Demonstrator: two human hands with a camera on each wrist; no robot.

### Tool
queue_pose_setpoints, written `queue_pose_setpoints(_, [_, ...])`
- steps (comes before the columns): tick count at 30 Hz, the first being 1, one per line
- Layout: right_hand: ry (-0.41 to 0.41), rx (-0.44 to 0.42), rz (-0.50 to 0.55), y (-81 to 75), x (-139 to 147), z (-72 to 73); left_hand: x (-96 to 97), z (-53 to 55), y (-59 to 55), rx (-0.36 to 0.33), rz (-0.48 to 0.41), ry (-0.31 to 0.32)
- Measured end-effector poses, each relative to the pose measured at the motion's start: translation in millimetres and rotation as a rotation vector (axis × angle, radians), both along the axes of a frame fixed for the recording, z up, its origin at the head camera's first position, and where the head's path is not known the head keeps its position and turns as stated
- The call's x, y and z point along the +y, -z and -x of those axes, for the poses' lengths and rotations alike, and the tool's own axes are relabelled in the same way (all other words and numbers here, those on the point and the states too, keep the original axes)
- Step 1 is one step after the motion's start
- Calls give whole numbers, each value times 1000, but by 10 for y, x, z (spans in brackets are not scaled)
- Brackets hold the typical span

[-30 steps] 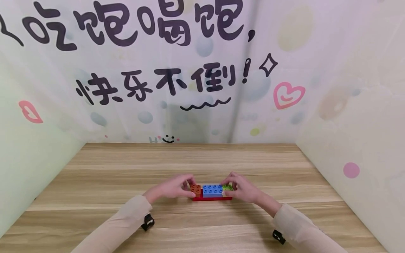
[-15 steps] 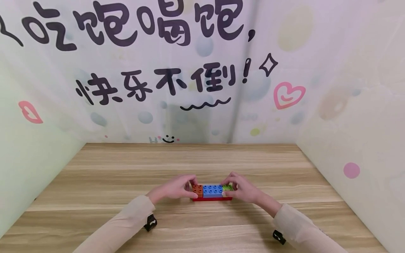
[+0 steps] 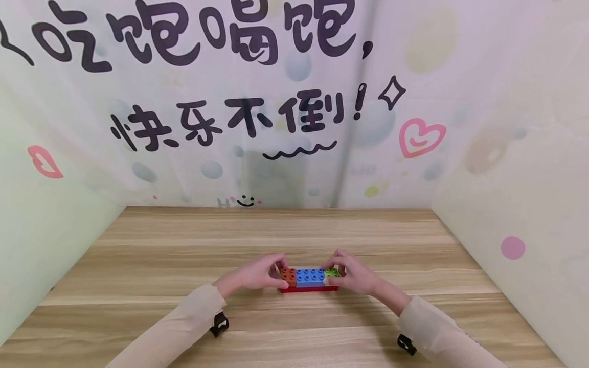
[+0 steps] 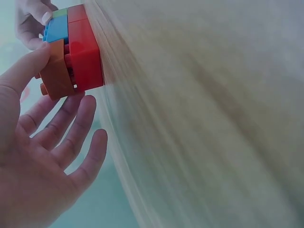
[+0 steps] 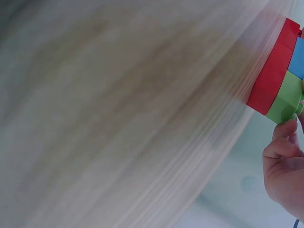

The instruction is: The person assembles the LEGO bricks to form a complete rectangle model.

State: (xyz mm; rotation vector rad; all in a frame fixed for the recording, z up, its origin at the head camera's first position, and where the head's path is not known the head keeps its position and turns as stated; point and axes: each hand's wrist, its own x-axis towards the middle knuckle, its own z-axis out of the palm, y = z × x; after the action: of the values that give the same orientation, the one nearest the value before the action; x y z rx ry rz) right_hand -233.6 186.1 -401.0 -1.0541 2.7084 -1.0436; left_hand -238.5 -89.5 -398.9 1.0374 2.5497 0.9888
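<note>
A row of toy building bricks lies mid-table in the head view. Its base is a red layer (image 3: pixel 308 289), made of two red bricks (image 4: pixel 86 54) end to end. My left hand (image 3: pixel 255 272) pinches an orange-brown brick (image 3: pixel 289 279) at the left end between thumb and fingers. In the left wrist view that brick (image 4: pixel 56 71) tilts slightly, and red studs show in the gap under it. Beside it a blue brick (image 3: pixel 309 277) sits on the red layer. At the right end, my right hand (image 3: pixel 356 274) holds a green brick (image 5: pixel 285 97), flush on the red in the right wrist view.
The wood-grain table (image 3: pixel 276 332) runs back to a printed cloth (image 3: pixel 207 168) hanging behind. Pale walls (image 3: pixel 520 194) stand at both sides. Black wrist straps (image 3: pixel 220 324) show under both sleeves.
My left hand has moved slightly right with the orange-brown brick, closing the gap to the blue brick. My right hand has stayed in place on the green end.
</note>
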Motion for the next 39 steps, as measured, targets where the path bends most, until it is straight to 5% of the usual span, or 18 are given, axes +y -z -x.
queue_pose_setpoints(31, [2,1,-6,2,-15,4,-18,-19,-4,-12,-75,36])
queue_pose_setpoints(39, [-23,29,5,-14,2,-1,15,-38,-86,58,-11,49])
